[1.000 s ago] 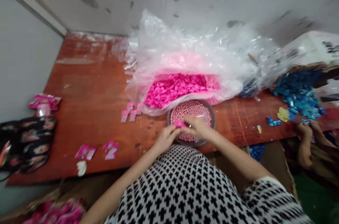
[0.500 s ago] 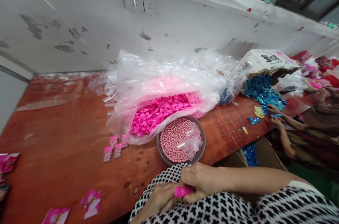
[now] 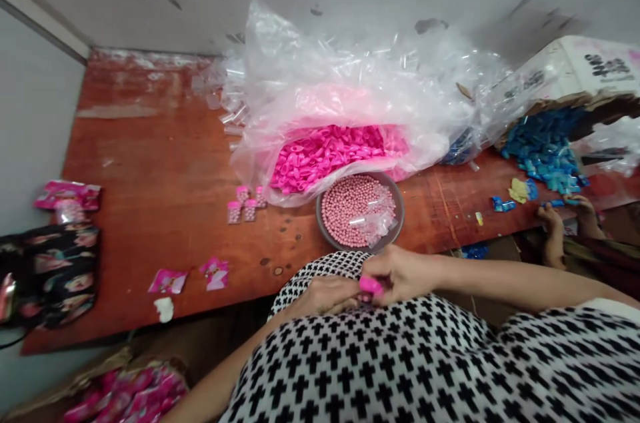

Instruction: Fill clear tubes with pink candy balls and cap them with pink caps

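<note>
My left hand (image 3: 327,294) and my right hand (image 3: 400,273) meet just in front of my black-and-white patterned top, at the near edge of the red-brown table (image 3: 165,163). Both are closed around a small pink cap (image 3: 371,286), pinched between their fingers. Just beyond them stands a round metal bowl (image 3: 397,193) filled with small pink beads, with a few clear plastic tubes lying on the beads. Behind the bowl a big clear plastic bag (image 3: 350,90) lies open with a heap of bright pink caps (image 3: 330,153) inside.
Three small filled tubes with pink caps (image 3: 246,203) stand left of the bowl. Pink packets (image 3: 193,276) lie near the front edge, and a dark bag (image 3: 55,273) sits far left. At right, another person's hands (image 3: 565,220) work beside a torn box spilling blue pieces (image 3: 545,150).
My hands have drawn back from over the bowl to my chest, still holding the pink cap. The view swung up toward the wall and back down.
</note>
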A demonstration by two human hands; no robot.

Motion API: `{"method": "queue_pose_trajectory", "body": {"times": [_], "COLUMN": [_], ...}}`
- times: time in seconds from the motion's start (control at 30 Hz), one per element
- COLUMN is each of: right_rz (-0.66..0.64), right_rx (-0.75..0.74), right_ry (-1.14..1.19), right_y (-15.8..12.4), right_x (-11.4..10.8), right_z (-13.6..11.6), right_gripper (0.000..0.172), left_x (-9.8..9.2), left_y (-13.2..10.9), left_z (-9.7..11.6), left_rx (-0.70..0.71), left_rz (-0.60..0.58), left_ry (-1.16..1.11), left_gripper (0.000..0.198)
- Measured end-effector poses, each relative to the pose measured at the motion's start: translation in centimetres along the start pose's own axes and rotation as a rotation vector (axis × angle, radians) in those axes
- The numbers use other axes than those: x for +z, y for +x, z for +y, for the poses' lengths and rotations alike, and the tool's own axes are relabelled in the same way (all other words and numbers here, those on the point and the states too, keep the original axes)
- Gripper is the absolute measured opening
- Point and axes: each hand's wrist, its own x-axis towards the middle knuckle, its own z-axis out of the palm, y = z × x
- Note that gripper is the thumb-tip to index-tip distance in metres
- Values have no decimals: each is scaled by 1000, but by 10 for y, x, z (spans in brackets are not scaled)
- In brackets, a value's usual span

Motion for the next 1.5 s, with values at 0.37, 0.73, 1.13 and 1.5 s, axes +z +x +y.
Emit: {"method": "queue_pose_trajectory", "body": {"times": [0.37, 0.73, 1.13, 1.5], "right_rz": [397, 382, 970, 1076], "right_rx": [487, 763, 198, 189], "right_ry": [-64, -491, 67, 688], "right_y": [45, 119, 73, 67], "right_x": [-16, 0, -13, -15], "right_z": [132, 223, 160, 117], "right_gripper": [12, 25, 26, 39], "left_x": [-1, -11, -10, -1], "left_y": [0, 19, 73, 91], "left_z": [-1, -51, -103, -95], "left_rx": [180, -207, -174, -128], "left_rz": [225, 666, 734, 684], "left_ry": [128, -259, -261, -509], "left_gripper": [26, 34, 36, 43]}}
